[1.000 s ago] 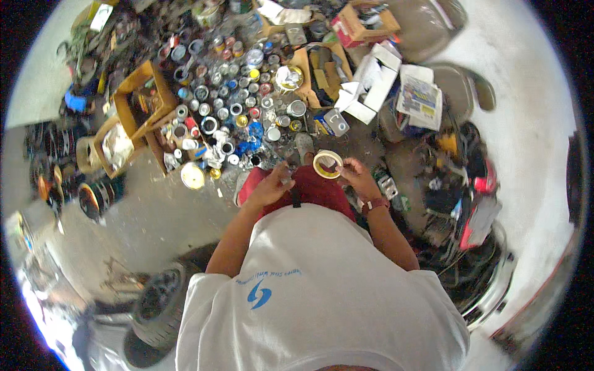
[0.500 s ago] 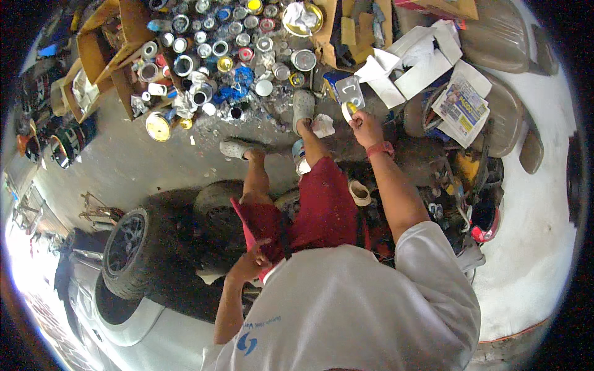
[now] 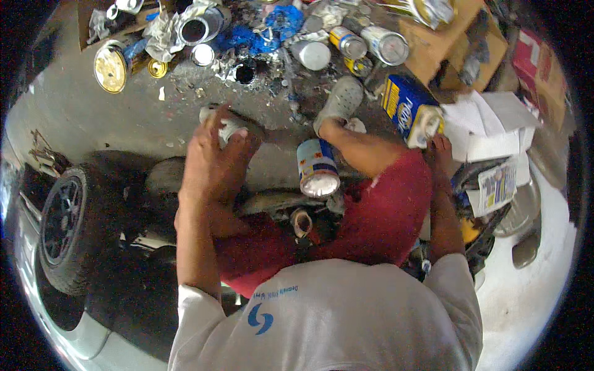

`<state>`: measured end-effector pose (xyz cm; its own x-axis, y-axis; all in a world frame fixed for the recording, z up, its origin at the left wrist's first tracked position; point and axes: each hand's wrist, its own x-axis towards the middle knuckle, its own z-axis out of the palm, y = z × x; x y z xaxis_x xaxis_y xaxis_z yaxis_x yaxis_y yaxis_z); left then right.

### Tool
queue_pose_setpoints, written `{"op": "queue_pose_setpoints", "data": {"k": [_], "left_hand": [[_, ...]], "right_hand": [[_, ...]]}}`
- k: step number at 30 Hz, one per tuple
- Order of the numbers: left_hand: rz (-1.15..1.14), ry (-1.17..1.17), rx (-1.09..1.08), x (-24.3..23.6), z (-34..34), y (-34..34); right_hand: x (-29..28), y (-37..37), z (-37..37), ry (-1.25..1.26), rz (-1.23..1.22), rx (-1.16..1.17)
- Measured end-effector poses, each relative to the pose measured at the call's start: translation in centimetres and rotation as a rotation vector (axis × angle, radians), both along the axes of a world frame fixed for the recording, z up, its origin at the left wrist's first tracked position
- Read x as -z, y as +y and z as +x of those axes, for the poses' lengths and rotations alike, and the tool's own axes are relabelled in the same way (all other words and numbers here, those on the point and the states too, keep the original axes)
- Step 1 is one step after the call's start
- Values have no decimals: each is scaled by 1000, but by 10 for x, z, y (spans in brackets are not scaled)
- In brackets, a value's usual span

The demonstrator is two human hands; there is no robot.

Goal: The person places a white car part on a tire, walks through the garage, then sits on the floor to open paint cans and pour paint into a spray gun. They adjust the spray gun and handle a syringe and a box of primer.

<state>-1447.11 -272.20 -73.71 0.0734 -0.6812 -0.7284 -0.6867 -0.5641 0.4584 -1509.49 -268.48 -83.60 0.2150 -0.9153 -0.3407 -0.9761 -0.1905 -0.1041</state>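
My left hand [image 3: 219, 145] is reaching forward over my left leg, fingers apart, just above a grey clog [image 3: 210, 116]. Low at the right, beside my bent knee, my right hand [image 3: 440, 151] has its fingers curled at a cream tape roll [image 3: 427, 127], against a blue and yellow box [image 3: 401, 99]; the grip is partly hidden. Between my legs stands a paint can [image 3: 315, 162] with a pale top. My other clog [image 3: 340, 104] is on the stained floor [image 3: 158, 117].
Several paint cans [image 3: 383, 44] and blue-stained crumpled material [image 3: 266, 28] lie ahead. Cardboard boxes [image 3: 433, 49], a white carton [image 3: 482, 133] and newspaper [image 3: 495, 191] are at the right. A large wheel [image 3: 65, 222] and silver car bodywork [image 3: 93, 337] are at the left.
My legs have bent and the floor items appear closer. My left hand has moved from my waist out over my leg. My right hand has lowered with the tape roll to beside the box.
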Motion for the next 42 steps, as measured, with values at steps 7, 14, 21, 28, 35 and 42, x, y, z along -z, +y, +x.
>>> {"op": "queue_pose_setpoints", "data": {"k": [7, 14, 21, 28, 35, 42], "left_hand": [[-245, -177, -85, -6, 30, -23], [-245, -278, -98, -10, 61, 36], [-303, -341, -128, -45, 49, 68], [-538, -438, 45, -37, 44, 87], [-584, -541, 44, -33, 51, 91], [-486, -564, 73, -29, 37, 89]], "right_hand": [[14, 45, -51, 50, -137, -116], [19, -31, -15, -13, -354, -168], [-38, -192, 201, -515, -380, -415], [-10, -178, 392, -151, 501, -817], [174, -70, 408, 3, 478, -179], [243, -39, 413, -451, 339, 310]]}}
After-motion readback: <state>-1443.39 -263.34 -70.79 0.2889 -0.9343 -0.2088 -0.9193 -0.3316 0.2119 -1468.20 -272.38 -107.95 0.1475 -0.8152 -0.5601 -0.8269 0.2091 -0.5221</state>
